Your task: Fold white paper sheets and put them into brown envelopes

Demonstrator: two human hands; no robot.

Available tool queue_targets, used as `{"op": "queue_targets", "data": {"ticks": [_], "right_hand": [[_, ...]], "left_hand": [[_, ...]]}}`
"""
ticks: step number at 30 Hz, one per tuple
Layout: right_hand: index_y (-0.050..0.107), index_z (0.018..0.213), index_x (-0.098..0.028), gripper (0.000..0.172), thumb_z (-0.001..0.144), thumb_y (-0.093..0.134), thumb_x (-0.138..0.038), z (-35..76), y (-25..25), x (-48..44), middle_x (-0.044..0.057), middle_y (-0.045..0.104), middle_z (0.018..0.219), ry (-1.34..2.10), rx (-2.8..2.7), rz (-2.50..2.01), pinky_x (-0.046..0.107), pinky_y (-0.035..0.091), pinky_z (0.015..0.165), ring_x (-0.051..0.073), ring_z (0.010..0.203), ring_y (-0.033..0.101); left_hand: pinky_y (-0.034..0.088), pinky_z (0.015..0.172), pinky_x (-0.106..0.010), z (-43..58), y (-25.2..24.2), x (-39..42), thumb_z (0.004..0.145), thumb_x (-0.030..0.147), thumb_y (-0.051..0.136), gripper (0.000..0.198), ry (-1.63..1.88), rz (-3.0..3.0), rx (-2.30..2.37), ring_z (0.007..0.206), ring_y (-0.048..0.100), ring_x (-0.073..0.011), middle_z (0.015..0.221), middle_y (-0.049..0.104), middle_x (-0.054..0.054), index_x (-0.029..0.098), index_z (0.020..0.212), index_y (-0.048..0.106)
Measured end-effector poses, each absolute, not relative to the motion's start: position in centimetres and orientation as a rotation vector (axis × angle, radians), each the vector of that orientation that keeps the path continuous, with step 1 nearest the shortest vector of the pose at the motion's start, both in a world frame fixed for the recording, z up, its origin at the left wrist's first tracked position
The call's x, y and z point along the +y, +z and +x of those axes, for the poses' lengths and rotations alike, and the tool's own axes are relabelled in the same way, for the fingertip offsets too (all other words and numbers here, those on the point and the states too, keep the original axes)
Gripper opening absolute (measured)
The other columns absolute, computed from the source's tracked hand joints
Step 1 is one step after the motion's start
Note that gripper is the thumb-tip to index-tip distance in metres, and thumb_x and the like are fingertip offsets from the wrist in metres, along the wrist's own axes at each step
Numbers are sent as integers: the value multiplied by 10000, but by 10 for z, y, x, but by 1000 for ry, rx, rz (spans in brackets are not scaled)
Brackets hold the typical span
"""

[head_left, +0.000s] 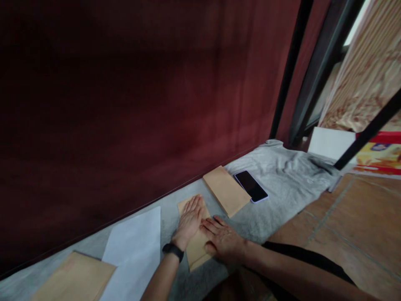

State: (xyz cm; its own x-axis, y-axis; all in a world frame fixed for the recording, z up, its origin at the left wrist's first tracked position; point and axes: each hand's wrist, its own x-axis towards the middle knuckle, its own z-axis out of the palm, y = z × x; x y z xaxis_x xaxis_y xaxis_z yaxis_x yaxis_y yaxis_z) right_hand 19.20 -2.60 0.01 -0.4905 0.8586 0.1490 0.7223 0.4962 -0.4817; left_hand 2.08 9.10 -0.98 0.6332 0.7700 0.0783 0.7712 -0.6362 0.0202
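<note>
A tan paper envelope (197, 250) lies on the grey cloth beneath both hands. My left hand (190, 219), with a black band on its wrist, rests flat on the envelope's upper part, fingers stretched out. Beside it my right hand (221, 238) presses on the envelope's right side, its fingers extended and spread. The fingertips of the right hand come close to the left hand. To the upper right sits a stack of tan envelopes (226, 190), its corner next to a phone (251, 186) with a dark screen. White paper (134, 246) lies to the left.
Another tan envelope pile (75, 278) overlaps the white paper at the lower left. A dark red panel (156, 104) rises behind the grey cloth (282, 179). Black poles (290, 71) stand at the right, near a colourful box (379, 152) on the tiled floor (354, 225).
</note>
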Motion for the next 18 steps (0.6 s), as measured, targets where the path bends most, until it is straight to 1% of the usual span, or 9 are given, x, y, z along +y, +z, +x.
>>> {"op": "queue_targets", "data": {"ticks": [4, 7, 9, 11, 14, 16, 18], "right_hand": [[477, 1460, -141, 565, 956, 548, -387, 193, 6, -20, 140, 467, 1525, 573, -2358, -1294, 449, 208, 1220, 257, 1421, 397], [489, 1452, -167, 533, 943, 560, -306, 199, 11, -13, 116, 495, 1508, 631, -2350, -1218, 428, 233, 1210, 233, 1392, 436], [547, 1401, -174, 474, 930, 555, -227, 204, 13, -7, 101, 544, 1467, 673, -2352, -1140, 391, 259, 1197, 214, 1359, 476], [641, 1283, -185, 384, 914, 537, -155, 209, 15, -1, 82, 627, 1374, 716, -2357, -1087, 351, 298, 1170, 196, 1307, 531], [716, 1094, -181, 303, 894, 512, -79, 212, 17, 7, 77, 721, 1203, 769, -2336, -1157, 302, 403, 1069, 186, 1178, 627], [720, 1033, -172, 275, 886, 517, -60, 211, 20, 9, 81, 746, 1118, 784, -2308, -1259, 277, 460, 978, 188, 1084, 672], [716, 1007, -162, 242, 899, 520, -71, 209, 24, 9, 92, 751, 1083, 760, -2297, -1334, 270, 478, 928, 196, 1040, 688]], "left_hand": [[264, 1229, -447, 23, -16, 101, 1046, 336, 162, 560, -104, -2820, -1318, 1520, 207, -196, 1631, 281, -76, 170, 1580, 196], [256, 1231, -440, 17, -20, 95, 1051, 361, 156, 563, -87, -2829, -1295, 1523, 195, -188, 1638, 267, -65, 184, 1585, 170], [258, 1230, -432, 14, -21, 89, 1052, 366, 162, 561, -69, -2845, -1271, 1521, 204, -181, 1639, 270, -57, 197, 1587, 159], [263, 1229, -432, 11, -21, 84, 1050, 355, 168, 560, -51, -2859, -1246, 1516, 221, -178, 1635, 283, -54, 202, 1588, 150], [267, 1229, -446, 9, -19, 73, 1038, 301, 182, 560, -55, -2869, -1207, 1513, 233, -182, 1628, 300, -61, 198, 1587, 151], [261, 1232, -447, 8, -17, 64, 1024, 252, 193, 566, -69, -2879, -1198, 1515, 224, -183, 1631, 291, -65, 192, 1586, 156], [249, 1239, -446, 9, -14, 54, 1019, 233, 199, 571, -60, -2903, -1210, 1519, 208, -185, 1638, 272, -66, 188, 1586, 153]]}}
